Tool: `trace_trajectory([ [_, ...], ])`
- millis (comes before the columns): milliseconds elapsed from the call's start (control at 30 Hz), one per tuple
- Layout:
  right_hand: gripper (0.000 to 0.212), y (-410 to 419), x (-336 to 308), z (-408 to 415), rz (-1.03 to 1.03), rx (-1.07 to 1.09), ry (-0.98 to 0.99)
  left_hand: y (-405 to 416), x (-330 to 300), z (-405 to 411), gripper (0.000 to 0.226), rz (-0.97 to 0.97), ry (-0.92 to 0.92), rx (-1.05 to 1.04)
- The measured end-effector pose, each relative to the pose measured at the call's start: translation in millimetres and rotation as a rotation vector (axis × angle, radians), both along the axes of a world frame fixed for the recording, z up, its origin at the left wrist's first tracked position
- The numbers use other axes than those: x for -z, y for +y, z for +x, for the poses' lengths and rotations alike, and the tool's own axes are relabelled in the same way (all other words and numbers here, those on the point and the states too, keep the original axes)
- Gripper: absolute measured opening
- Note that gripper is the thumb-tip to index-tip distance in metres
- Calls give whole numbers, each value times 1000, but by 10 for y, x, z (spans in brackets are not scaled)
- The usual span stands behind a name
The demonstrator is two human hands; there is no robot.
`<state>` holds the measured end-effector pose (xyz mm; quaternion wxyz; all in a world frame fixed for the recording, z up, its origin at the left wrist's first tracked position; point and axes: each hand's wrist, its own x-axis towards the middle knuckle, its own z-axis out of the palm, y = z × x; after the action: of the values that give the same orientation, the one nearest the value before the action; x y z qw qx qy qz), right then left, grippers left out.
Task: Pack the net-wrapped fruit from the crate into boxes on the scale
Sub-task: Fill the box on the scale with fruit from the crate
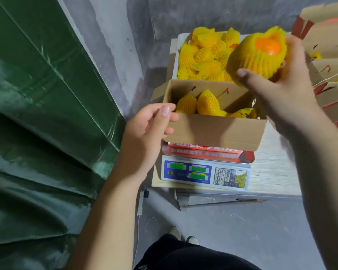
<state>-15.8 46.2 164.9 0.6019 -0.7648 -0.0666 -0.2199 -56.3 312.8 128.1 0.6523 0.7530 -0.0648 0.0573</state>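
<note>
My right hand (281,90) cups a net-wrapped fruit (259,55) above the box (213,129) on the scale (205,173), left hand (144,129) pinching the box's near-left corner; the foam sleeve looks soft and grippy, so I judge a broad-side hold safest.

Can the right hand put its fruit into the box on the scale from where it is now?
Probably yes. The right hand holds the net-wrapped fruit just above the open box, whose flaps stand clear, with free space beside the fruit already inside.
</note>
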Motion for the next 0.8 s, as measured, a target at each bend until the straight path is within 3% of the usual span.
trace_trajectory([
  [67, 77, -69, 21, 197, -252, -4, 71, -11, -29, -3, 23, -6, -7, -30],
  [167, 108, -60, 45, 378, -727, -132, 469, -32, -9, 20, 21, 67, 59, 27],
  [233, 107, -64, 81, 354, -853, -128, 531, -39, 43, 30, 19, 88, 116, 81],
  [400, 67, 34, 122, -42, -440, -252, 378, -34, 102, -7, 22, 91, 160, 109],
  [533, 50, 211, 153, -288, -189, -425, 291, -35, 85, 7, 23, 72, 142, 102],
  [800, 36, 319, 143, -404, -193, -478, 232, -87, 54, -18, 23, 83, 132, 138],
])
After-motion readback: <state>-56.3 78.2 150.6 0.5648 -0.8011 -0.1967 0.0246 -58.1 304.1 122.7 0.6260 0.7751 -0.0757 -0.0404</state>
